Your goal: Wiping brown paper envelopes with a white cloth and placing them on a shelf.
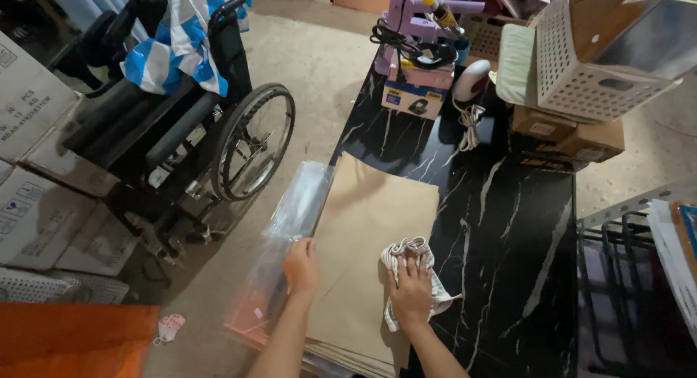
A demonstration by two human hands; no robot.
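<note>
Right hand (412, 294) flat on cloth (406, 262)

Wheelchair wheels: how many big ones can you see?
1. The large spoked wheel shows on the wheelchair's near side, left of the black marble table. A second one may be hidden behind the frame.

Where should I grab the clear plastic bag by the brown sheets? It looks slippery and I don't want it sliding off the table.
Probably the near end of the bag, where the left hand already touches it. It lies long and flat, overhanging the table edge, so come from the left, the overhanging side, and pinch top and underside together. The right hand rests on the cloth.
</note>
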